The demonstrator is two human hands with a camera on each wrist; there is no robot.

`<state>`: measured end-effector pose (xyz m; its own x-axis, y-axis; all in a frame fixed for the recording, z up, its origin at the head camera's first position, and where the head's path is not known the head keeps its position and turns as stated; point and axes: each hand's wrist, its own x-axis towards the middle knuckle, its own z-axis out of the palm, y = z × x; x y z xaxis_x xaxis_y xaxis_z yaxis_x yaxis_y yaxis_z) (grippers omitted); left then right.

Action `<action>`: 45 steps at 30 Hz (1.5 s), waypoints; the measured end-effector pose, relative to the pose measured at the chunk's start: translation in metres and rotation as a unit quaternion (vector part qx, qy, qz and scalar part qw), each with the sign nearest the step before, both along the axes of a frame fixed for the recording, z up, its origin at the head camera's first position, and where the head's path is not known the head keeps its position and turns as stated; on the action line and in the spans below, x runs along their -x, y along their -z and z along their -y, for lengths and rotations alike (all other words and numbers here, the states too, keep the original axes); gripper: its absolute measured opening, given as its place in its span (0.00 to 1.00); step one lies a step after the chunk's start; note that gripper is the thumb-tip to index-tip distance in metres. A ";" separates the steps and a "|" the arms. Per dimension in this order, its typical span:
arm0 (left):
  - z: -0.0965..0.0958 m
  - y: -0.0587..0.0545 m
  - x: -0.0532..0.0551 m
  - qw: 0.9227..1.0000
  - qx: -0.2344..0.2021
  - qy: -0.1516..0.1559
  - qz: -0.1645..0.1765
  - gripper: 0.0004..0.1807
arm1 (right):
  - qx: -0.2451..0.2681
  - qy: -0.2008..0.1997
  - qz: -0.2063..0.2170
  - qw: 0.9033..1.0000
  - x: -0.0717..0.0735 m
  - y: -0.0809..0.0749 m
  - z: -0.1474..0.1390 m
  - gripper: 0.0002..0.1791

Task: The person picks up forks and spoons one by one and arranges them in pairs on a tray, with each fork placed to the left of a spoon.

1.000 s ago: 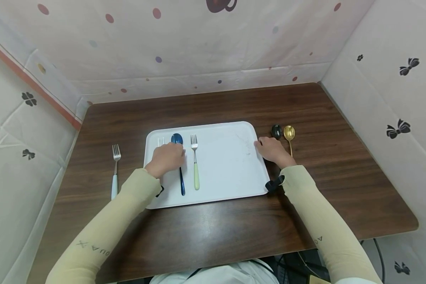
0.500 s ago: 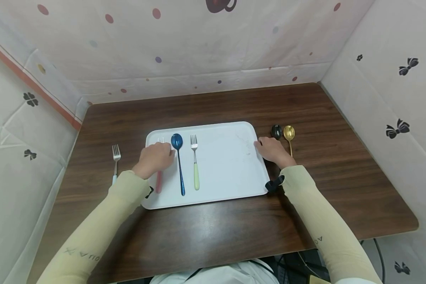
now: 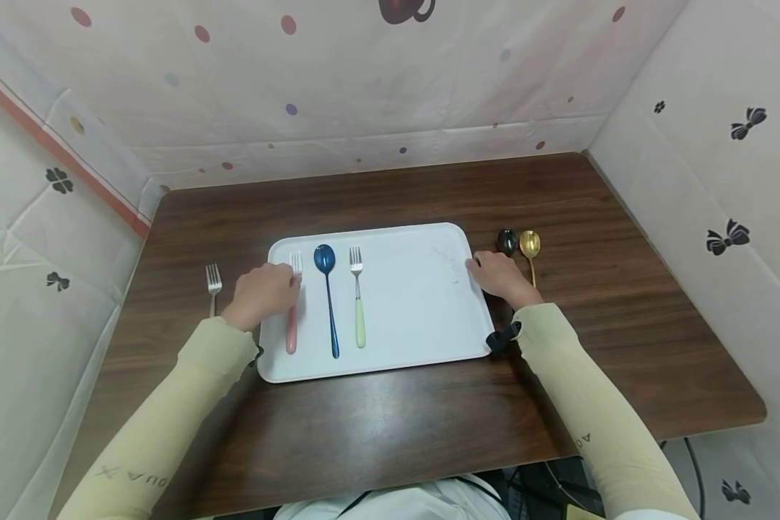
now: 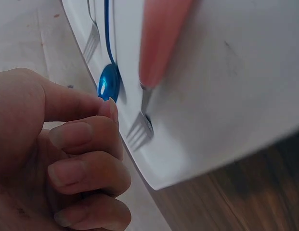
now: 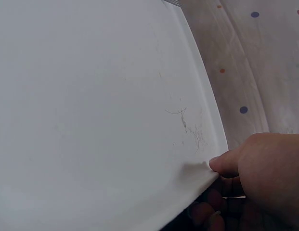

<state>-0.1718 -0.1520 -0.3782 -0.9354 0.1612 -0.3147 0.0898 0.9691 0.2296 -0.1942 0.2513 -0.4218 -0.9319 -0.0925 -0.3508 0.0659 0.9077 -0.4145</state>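
In the head view my left hand [image 3: 264, 292] is over the left edge of a white tray [image 3: 416, 303]. Its fingers curl loosely around nothing, as the left wrist view shows. Closest to it on the tray is a pink-handled fork [image 3: 292, 332]; part of that fork is hidden by the hand. Right of it lie a blue spoon [image 3: 325, 258] and a green-handled fork [image 3: 360, 318], roughly parallel. My right hand [image 5: 265, 168] pinches the tray's right rim, thumb on top and the other fingers below.
A fork [image 3: 214, 279] lies on the wooden table [image 3: 390, 419] left of the tray, its handle hidden by my sleeve. A black spoon [image 3: 506, 241] and a gold spoon [image 3: 529, 245] lie beyond my right hand. Patterned cloth walls [image 3: 364, 87] surround the table's back and sides.
My left hand has moved left, away from the blue spoon, uncovering it and more of the pink-handled fork. My right hand keeps its grip on the tray.
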 end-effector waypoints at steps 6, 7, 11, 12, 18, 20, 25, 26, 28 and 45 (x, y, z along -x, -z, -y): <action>0.012 0.002 0.000 1.000 0.004 -0.005 -0.003 0.18 | 0.000 -0.002 -0.004 1.000 0.001 0.002 -0.001 0.27; 0.014 0.002 0.000 1.000 0.006 -0.004 -0.004 0.18 | 0.000 -0.002 -0.004 1.000 0.001 0.001 -0.001 0.27; 0.021 0.004 0.000 1.000 0.012 -0.007 -0.008 0.18 | 0.002 -0.001 -0.002 1.000 0.000 0.001 -0.001 0.27; 0.023 0.005 0.001 1.000 0.012 -0.008 -0.009 0.18 | 0.002 -0.001 -0.002 1.000 0.000 0.001 -0.001 0.27; 0.030 0.010 0.002 1.000 0.012 -0.012 -0.004 0.18 | -0.001 -0.002 -0.004 1.000 0.001 0.001 0.000 0.26; 0.032 0.011 0.002 1.000 0.013 -0.014 -0.002 0.18 | -0.002 -0.001 -0.004 1.000 0.001 0.002 0.000 0.26; 0.036 0.014 0.004 1.000 0.015 -0.018 -0.001 0.18 | -0.002 0.001 -0.002 1.000 0.002 0.003 0.000 0.27; 0.036 0.014 0.004 1.000 0.015 -0.019 -0.002 0.18 | -0.002 0.001 -0.002 1.000 0.002 0.004 0.000 0.27; 0.037 0.015 0.004 1.000 0.014 -0.021 -0.001 0.18 | -0.003 0.000 -0.003 1.000 0.003 0.005 0.000 0.27; 0.048 0.016 0.011 1.000 0.012 -0.017 -0.003 0.20 | 0.000 0.002 0.000 1.000 0.004 0.005 0.001 0.28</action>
